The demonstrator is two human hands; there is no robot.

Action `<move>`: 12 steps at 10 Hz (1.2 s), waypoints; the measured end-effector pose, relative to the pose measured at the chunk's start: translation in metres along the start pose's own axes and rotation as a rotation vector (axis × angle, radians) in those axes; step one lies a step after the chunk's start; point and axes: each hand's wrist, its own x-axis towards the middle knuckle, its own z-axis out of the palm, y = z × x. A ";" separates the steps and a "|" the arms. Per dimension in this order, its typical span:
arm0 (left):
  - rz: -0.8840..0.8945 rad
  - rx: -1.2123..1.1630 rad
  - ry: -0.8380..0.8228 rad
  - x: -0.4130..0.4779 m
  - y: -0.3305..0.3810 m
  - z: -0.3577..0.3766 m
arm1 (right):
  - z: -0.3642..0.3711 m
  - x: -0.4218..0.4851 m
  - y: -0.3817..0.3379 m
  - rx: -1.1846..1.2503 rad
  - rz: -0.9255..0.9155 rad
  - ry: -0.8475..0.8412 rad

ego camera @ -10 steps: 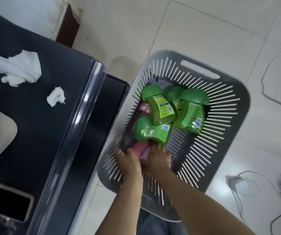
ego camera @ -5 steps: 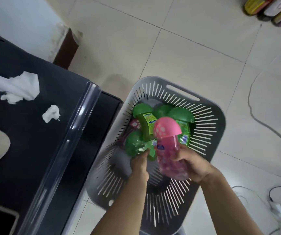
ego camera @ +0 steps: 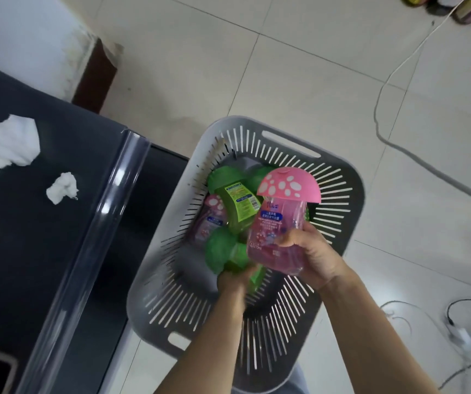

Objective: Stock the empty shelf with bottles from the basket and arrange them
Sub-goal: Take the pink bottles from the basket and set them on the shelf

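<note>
Head view: the right hand [ego camera: 311,251] grasps the pink bottle [ego camera: 278,223], now lifted clear above the basket [ego camera: 352,177] where it lay a second ago. The left hand [ego camera: 234,282] clasps a green bottle [ego camera: 221,253] inside the basket. Shelving should follow.

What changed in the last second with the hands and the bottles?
The right hand lifted the pink bottle up out of the basket and holds it above. The left hand took hold of a green bottle, blurred here. Basket, other bottles and tissues stayed put.
</note>
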 end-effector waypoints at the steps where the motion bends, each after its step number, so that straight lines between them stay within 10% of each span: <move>1: 0.181 0.572 -0.137 0.023 -0.029 -0.023 | 0.006 0.002 0.000 0.011 0.000 0.047; 4: 0.244 0.781 -0.144 0.040 -0.020 -0.029 | 0.018 0.008 -0.005 0.142 -0.028 0.176; 6: 0.951 0.766 0.482 0.044 0.028 -0.040 | 0.019 0.013 -0.009 0.162 -0.013 0.232; 7: 0.966 0.871 0.367 0.061 0.056 -0.030 | 0.019 0.018 -0.008 0.149 -0.012 0.278; 10: 0.882 0.766 0.537 0.078 0.045 -0.013 | 0.012 0.026 -0.004 0.115 -0.004 0.321; 12: 0.250 0.745 0.543 0.075 0.023 -0.025 | 0.014 0.029 0.002 0.113 0.045 0.324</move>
